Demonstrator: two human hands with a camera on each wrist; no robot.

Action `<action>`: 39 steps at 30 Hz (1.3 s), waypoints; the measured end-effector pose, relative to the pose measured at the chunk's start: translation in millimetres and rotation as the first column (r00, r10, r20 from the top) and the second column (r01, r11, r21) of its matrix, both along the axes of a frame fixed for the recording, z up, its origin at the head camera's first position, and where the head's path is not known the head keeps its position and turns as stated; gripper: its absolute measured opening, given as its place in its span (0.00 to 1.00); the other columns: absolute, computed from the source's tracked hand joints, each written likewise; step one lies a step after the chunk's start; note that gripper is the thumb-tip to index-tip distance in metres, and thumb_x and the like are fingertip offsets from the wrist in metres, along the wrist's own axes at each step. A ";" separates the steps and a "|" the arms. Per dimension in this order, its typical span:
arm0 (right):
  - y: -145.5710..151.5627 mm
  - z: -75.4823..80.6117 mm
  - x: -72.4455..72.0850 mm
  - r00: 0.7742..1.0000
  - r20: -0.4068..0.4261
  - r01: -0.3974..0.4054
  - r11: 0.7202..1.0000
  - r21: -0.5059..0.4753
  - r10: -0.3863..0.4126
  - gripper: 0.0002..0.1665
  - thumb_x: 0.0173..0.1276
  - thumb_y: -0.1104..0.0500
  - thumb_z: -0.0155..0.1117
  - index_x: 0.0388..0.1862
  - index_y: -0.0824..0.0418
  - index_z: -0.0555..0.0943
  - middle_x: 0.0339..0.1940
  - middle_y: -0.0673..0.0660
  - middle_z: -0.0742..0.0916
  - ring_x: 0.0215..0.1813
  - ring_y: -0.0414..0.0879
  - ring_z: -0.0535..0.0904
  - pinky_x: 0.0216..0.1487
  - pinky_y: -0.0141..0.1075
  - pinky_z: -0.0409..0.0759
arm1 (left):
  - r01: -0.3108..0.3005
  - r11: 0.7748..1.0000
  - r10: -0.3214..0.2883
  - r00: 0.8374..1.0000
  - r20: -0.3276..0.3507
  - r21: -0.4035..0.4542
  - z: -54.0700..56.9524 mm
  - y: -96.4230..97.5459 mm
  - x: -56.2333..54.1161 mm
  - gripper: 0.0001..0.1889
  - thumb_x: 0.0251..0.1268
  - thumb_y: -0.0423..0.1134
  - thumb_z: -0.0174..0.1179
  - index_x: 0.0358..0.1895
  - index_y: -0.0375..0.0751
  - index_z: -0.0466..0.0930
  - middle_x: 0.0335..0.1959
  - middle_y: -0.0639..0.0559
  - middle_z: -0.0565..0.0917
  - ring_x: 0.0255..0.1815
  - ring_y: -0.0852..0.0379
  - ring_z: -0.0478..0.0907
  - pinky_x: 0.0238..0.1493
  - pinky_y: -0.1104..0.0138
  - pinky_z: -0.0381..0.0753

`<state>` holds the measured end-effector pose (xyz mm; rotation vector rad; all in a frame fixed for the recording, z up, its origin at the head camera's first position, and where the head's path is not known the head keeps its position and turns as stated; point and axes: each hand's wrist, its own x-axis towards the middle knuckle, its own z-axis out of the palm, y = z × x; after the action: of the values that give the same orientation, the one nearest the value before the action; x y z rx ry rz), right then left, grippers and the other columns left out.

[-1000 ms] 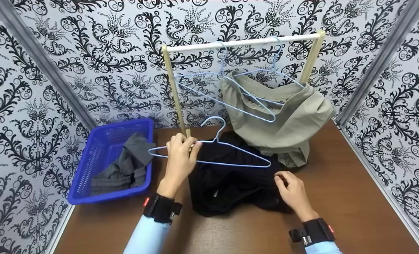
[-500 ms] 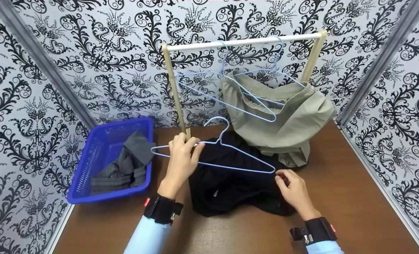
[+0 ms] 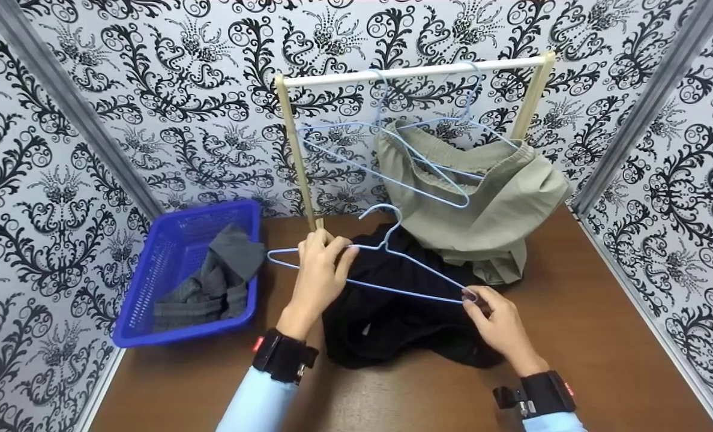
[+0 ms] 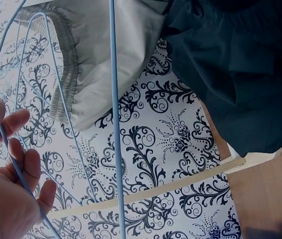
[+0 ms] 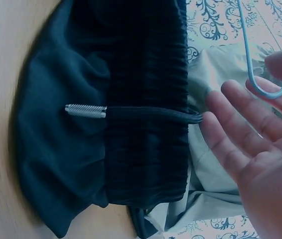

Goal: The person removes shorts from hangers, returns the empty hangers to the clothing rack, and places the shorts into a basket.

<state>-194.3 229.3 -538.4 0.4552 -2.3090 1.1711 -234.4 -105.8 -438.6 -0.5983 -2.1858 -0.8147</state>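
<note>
A light-blue wire clothes hanger point(image 3: 413, 264) is held above the black drawstring garment point(image 3: 398, 336), which lies crumpled on the table. My left hand point(image 3: 320, 270) grips the hanger's upper bar left of the hook; in the left wrist view that hand's fingers point(image 4: 29, 164) curl round the wire. At the hanger's right end, my right hand point(image 3: 497, 321) takes the corner between thumb and index finger. The right wrist view shows the hanger's bend point(image 5: 268, 92) against the index finger, the other fingers spread. Below them runs the garment's gathered waistband point(image 5: 146, 159) with a metal-tipped drawstring point(image 5: 86, 111).
Behind stands a small rack with a white rail point(image 3: 416, 71). From it hang another blue hanger point(image 3: 380, 174) and beige elastic-waist trousers point(image 3: 482, 204) on a hanger. At the left, a blue plastic basket point(image 3: 129, 306) holds a dark grey garment point(image 3: 212, 288). Patterned walls enclose the table.
My left hand has carried the hanger a little to the right, tilting its right end downward. My right hand, apart from it earlier, now has the hanger's right corner between its fingers.
</note>
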 end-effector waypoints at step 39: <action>1.1 22.5 -5.0 0.998 0.046 0.064 0.944 -0.323 -0.052 0.13 0.76 0.75 0.53 0.35 0.74 0.83 0.32 0.70 0.88 0.34 0.32 0.84 0.33 0.24 0.83 | -0.037 0.985 0.037 0.999 -0.004 -0.168 -12.7 0.2 2.6 0.29 0.71 0.49 0.65 0.70 0.39 0.76 0.71 0.39 0.75 0.74 0.41 0.69 0.78 0.44 0.59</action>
<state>-199.4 230.4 -515.9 0.2434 -2.0873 1.5055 -231.9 -105.6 -451.3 -0.6378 -2.2727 -0.6146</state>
